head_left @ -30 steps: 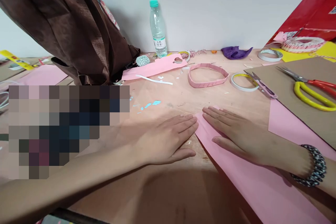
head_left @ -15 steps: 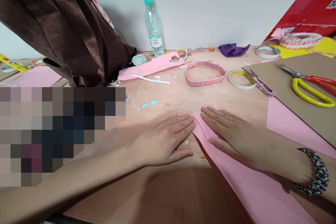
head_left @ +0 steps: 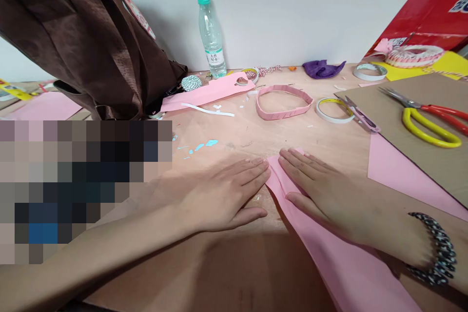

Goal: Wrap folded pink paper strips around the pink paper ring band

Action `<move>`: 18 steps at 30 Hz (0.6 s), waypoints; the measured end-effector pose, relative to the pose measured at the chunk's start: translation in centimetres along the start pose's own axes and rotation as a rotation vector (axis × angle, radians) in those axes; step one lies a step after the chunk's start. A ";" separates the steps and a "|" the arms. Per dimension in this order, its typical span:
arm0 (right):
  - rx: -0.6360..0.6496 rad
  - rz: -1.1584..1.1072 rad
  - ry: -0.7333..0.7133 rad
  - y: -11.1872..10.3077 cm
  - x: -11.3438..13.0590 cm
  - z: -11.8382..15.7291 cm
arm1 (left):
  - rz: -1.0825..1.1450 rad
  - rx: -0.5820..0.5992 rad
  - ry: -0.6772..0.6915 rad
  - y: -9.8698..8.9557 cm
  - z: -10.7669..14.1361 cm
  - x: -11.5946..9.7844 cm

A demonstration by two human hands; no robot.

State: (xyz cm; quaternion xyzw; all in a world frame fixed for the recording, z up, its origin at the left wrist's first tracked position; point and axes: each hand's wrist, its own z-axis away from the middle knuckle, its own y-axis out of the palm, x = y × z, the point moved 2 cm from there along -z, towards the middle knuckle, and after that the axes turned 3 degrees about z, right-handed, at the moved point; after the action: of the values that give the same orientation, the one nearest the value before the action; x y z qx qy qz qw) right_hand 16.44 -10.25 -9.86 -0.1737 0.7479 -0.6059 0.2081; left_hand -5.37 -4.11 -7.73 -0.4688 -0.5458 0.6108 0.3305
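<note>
Left hand [head_left: 226, 195] and right hand [head_left: 318, 190] lying flat and open, nothing gripped, on a pink paper sheet [head_left: 329, 258]

Far left, a brown bag [head_left: 84, 44] slumps near a water bottle [head_left: 211, 39]. The left palm's down, fingertips right at the paper's edge; the right, with a beaded bracelet [head_left: 435, 248] on the wrist, rests on the sheet, which runs off the near side of the wooden table [head_left: 256, 141]. Further back sit a pink paper band [head_left: 283, 88], a tape roll [head_left: 334, 109], thread snips [head_left: 361, 116], and yellow-and-red scissors [head_left: 427, 126] on cardboard [head_left: 420, 87].
</note>
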 end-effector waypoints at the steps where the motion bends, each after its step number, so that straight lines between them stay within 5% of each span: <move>1: 0.002 0.000 0.006 0.0 0.1 0.0 | -0.005 0.001 0.000 0.0 0.0 0.0; 10: 0.034 -0.049 0.059 0.1 -0.6 -0.4 | 0.023 -0.063 0.060 -0.4 -0.5 0.5; 14: -0.018 -0.139 0.049 0.9 -2.7 -1.0 | -0.022 -0.167 0.160 -0.2 -2.3 0.1; 18: -0.125 -0.188 0.028 2.3 -5.7 -1.2 | 0.025 -0.144 0.160 0.9 -4.9 -0.4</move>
State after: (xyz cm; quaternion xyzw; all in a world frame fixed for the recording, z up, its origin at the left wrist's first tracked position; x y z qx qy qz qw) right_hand 20.67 -5.85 -11.34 -0.2472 0.7675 -0.5773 0.1286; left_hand -0.54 -2.87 -8.38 -0.5455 -0.5543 0.5346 0.3309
